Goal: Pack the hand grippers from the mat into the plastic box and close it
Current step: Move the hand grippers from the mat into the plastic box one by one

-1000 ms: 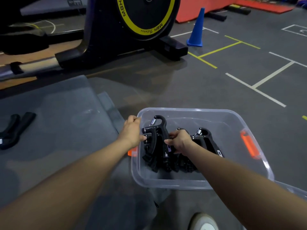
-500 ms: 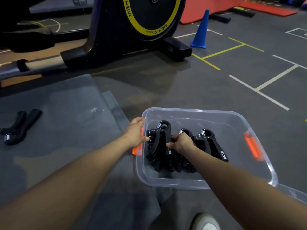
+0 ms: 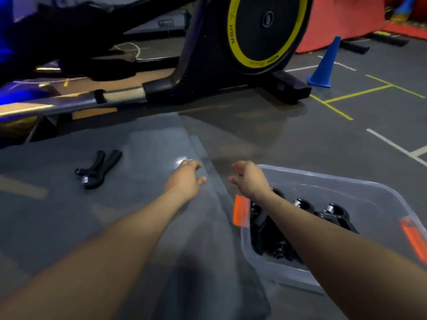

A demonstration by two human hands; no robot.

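Both hands, left hand (image 3: 184,179) and right hand (image 3: 250,181), hover at frame centre, fingers loose and grasping nothing; one hand gripper (image 3: 97,169) lies at mid-left on the mat (image 3: 138,146), likely next for the plastic box (image 3: 346,183) at lower right.

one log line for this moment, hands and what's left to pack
left hand: open, empty | right hand: open, empty | hand gripper: on mat | plastic box: holds grippers, unlidded

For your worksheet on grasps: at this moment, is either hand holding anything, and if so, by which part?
Nothing is held. The left hand and right hand hover empty, fingers relaxed, between the hand gripper on the mat and the plastic box.
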